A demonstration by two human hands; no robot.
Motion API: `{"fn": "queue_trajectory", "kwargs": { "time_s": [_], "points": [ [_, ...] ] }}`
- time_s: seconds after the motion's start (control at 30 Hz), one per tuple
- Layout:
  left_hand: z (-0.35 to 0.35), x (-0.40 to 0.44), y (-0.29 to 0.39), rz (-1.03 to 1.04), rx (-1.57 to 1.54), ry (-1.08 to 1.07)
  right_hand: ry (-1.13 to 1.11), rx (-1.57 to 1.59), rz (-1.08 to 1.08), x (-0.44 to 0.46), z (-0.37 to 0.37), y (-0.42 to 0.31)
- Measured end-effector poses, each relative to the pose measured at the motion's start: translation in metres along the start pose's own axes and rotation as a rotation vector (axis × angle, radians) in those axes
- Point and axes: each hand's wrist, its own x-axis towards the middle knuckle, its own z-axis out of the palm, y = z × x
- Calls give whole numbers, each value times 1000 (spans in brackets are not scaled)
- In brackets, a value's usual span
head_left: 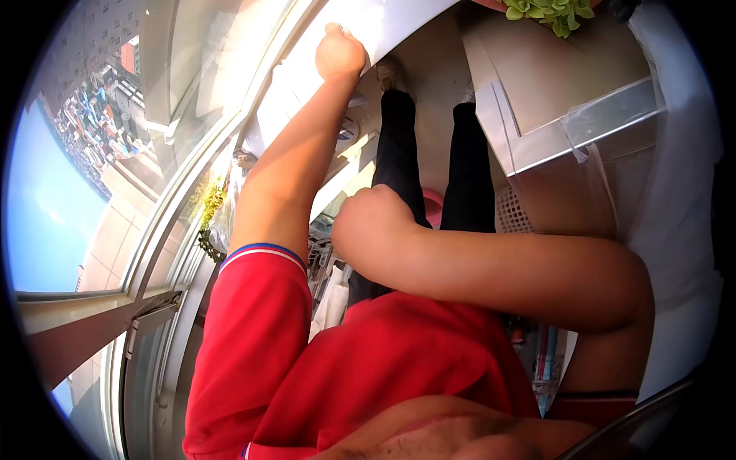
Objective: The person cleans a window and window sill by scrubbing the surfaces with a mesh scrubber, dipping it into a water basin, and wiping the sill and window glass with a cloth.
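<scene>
My left hand (340,52) is stretched forward at the end of a straight arm. It is closed in a fist at the edge of a bright white surface (410,21); whether it touches that surface I cannot tell. Something small and pale shows by its fingers, too small to name. My right hand (372,222) is curled closed in front of my belly, the forearm bent across my red shirt (399,353). Its fingers face away, so anything inside them is hidden.
Window frames (180,195) run along the left, with buildings and sky outside. A green plant (548,14) stands at the top right near a pale cabinet (571,100). Below are my dark-trousered legs (471,169), a pink container (434,205) and yellow tinsel-like stuff (212,203).
</scene>
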Motion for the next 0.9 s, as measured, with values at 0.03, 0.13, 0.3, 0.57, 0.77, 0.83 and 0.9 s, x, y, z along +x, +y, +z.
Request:
{"fn": "queue_trajectory", "kwargs": {
  "time_s": [0.03,0.13,0.3,0.57,0.77,0.83,0.9],
  "points": [
    [1,4,-4,28,-26,5,1,-5,5,-1,0,0],
    [3,5,-12,80,-48,46,33,-5,5,-1,2,-2],
    [9,-11,6,118,86,-107,49,-17,9,-4,2,-2],
    [4,-10,3,-30,47,12,14,-16,5,-3,-1,0],
    [-9,18,-75,42,-61,231,-35,-6,-33,-10,-16,4],
    [-20,18,-56,6,-222,369,15,10,16,-7,-15,1],
    [-20,37,-61,74,-316,583,50,17,35,-1,-13,7]
  ]
}}
